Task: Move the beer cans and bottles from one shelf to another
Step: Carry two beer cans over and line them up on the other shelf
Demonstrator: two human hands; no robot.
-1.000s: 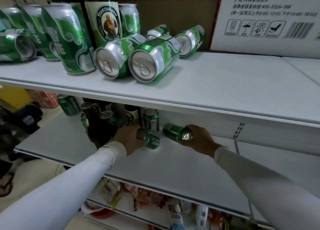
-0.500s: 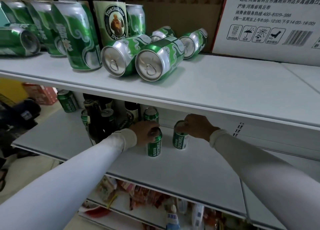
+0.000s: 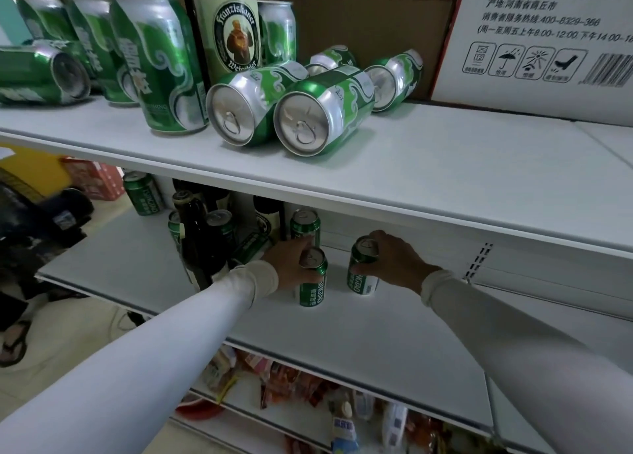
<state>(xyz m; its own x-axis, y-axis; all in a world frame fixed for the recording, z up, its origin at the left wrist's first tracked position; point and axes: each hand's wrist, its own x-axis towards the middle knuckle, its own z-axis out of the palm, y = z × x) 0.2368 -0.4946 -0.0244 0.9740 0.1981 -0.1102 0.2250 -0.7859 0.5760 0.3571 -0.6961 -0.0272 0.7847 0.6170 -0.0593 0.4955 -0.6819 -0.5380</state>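
We've got left hand (image 3: 291,265) & right hand (image 3: 394,260) each gripping a can, left can (image 3: 312,279), right can (image 3: 363,268), upright on the lower shelf (image 3: 394,330); next, prob. let go.

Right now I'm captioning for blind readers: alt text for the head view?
Left hand and right hand each grip an upright green can on the middle shelf; more cans crowd the upper shelf.

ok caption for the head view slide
Both hands grip upright green cans on the middle shelf.
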